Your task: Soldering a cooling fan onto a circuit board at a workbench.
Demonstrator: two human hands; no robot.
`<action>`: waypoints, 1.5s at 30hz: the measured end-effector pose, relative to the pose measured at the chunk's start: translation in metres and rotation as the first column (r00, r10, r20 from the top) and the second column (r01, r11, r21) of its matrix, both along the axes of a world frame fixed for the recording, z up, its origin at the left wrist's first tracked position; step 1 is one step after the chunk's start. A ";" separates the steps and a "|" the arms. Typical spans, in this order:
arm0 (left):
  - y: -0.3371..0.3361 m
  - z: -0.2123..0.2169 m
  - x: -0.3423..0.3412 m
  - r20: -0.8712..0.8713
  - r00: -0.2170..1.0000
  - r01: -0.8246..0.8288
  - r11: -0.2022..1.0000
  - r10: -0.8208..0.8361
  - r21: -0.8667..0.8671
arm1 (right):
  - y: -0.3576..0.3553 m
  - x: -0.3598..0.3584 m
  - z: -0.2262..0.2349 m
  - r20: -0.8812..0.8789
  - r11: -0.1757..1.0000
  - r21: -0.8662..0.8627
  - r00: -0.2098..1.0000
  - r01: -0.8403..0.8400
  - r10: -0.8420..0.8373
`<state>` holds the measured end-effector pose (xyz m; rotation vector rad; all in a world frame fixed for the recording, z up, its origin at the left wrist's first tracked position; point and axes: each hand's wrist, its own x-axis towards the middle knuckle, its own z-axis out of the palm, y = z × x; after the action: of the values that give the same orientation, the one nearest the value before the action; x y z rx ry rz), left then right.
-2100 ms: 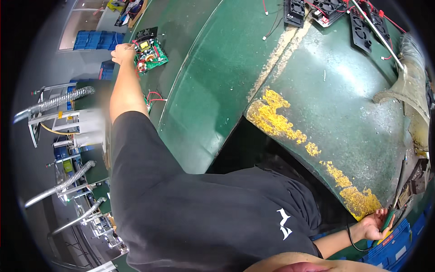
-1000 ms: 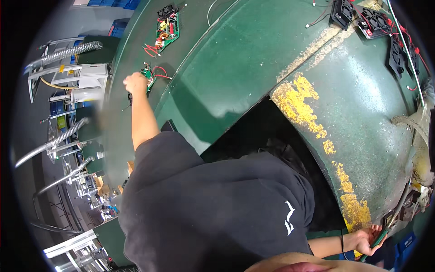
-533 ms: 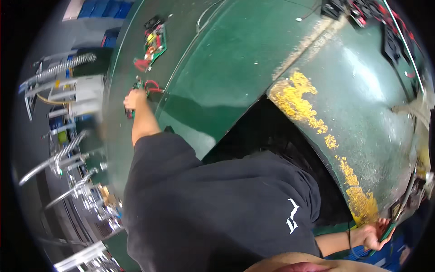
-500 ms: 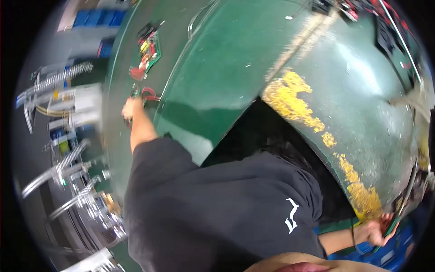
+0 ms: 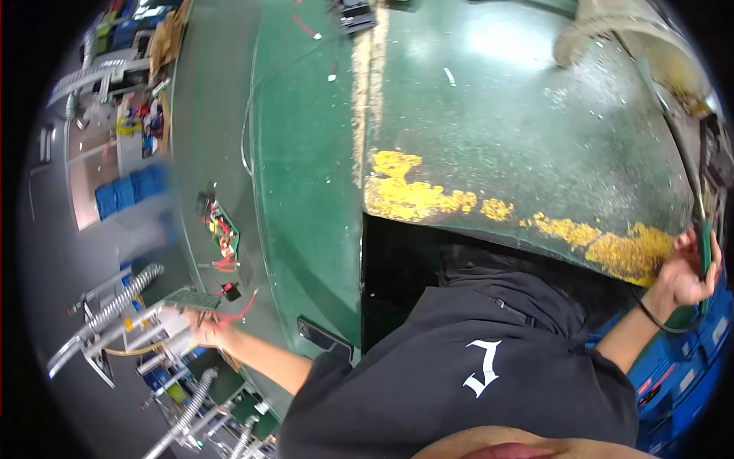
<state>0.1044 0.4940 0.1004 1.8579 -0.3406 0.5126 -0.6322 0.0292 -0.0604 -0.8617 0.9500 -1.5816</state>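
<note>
Stretched out to the left, my left hand [image 5: 205,330] is closed on the edge of a green circuit board [image 5: 191,298], over the far side of the green conveyor belt. Red wires [image 5: 246,310] and a small black part [image 5: 230,291] show beside that board. A second circuit board [image 5: 222,232] with colourful components and red leads lies farther along the belt. At the far right, my right hand [image 5: 684,275] grips a flat green piece [image 5: 705,264], seen edge-on, which looks like a circuit board. A dark cord circles the right wrist.
A dark phone [image 5: 325,336] lies near my left elbow. The green bench [image 5: 474,115] has worn yellow paint along its front edge [image 5: 413,191]. A beige cylindrical container [image 5: 638,46] stands at the back right. Blue bins [image 5: 680,375] sit low at right. A black device [image 5: 353,14] is at the far edge.
The view has turned, shifting the bench and belt. My left hand has come nearer with the circuit board, now raised more clearly into sight. My right hand still grips the flat green piece.
</note>
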 end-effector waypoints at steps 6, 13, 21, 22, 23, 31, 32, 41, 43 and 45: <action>-0.121 0.067 -0.098 -0.010 0.954 0.299 0.953 -0.300 -0.054 | 0.020 0.011 -0.002 0.047 0.997 0.020 0.996 0.073 -0.074; -0.256 0.064 -0.150 -0.083 0.648 0.754 0.653 -0.757 -0.071 | 0.045 0.003 0.004 0.211 0.992 -0.075 0.974 0.097 -0.079; -0.388 0.070 -0.261 -0.021 0.256 0.957 0.250 -0.967 0.149 | 0.049 0.009 0.010 0.215 0.969 -0.158 0.965 0.189 -0.153; -0.399 0.078 -0.274 -0.014 0.219 0.950 0.210 -0.976 0.230 | 0.050 0.008 0.011 0.207 0.969 -0.161 0.967 0.185 -0.150; -0.408 0.084 -0.285 -0.003 0.199 0.916 0.185 -0.980 0.357 | 0.051 0.007 0.011 0.210 0.968 -0.162 0.965 0.194 -0.158; -0.415 0.053 -0.339 0.010 -0.067 0.903 -0.056 -0.998 0.426 | 0.052 0.003 0.003 0.235 0.969 -0.142 0.957 0.204 -0.167; -0.411 0.046 -0.343 -0.089 -0.009 0.855 -0.054 -0.996 0.515 | 0.052 0.003 0.002 0.234 0.969 -0.137 0.957 0.204 -0.169; -0.392 -0.024 -0.366 -0.097 -0.019 0.526 -0.092 -0.995 0.846 | 0.043 0.003 0.003 0.230 0.983 -0.103 0.965 0.155 -0.128; -0.383 -0.035 -0.370 -0.147 -0.033 0.522 -0.142 -0.989 0.841 | 0.041 0.004 0.002 0.218 0.984 -0.118 0.971 0.130 -0.102; -0.376 -0.044 -0.374 -0.177 -0.064 0.543 -0.183 -0.982 0.820 | 0.039 0.005 0.000 0.212 0.986 -0.095 0.970 0.141 -0.118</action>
<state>-0.2694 0.1183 0.0563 1.4592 -2.4901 -0.2218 -0.6268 0.0679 -0.0604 -0.7052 0.7908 -1.8107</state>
